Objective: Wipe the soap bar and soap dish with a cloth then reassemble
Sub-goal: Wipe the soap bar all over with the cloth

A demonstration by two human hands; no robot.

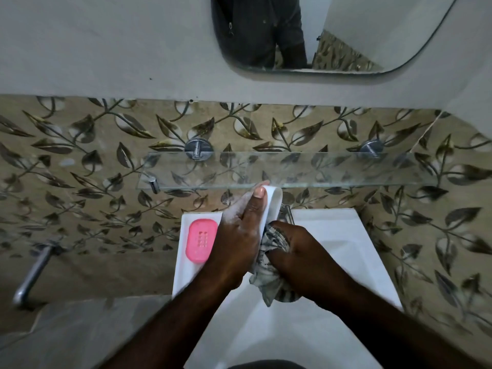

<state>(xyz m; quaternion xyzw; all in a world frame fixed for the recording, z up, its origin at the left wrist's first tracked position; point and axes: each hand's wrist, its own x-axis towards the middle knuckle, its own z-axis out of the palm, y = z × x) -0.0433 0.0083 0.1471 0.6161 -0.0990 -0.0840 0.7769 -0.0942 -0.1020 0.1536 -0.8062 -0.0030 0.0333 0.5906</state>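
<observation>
Soap bar [273, 206], white, is held on edge above the back rim of the sink [346, 249]. Our left hand [237, 235] grips it, thumb along its face, white residue on the fingers. Over the sink basin, our right hand [298, 257] is clenched round the bunched patterned cloth [267, 279], which touches the bar's lower end. The pink soap dish [201, 240] lies on the sink's left rim, just beside the left hand.

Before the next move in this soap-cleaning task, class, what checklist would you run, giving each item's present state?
1. Left hand grips the white bar: ok.
2. Right hand holds the cloth against the bar: ok.
3. Pink soap dish lies flat on the sink ledge: ok.
4. Bar wiped on all sides: cannot tell.
5. Dish already wiped: cannot tell.
</observation>
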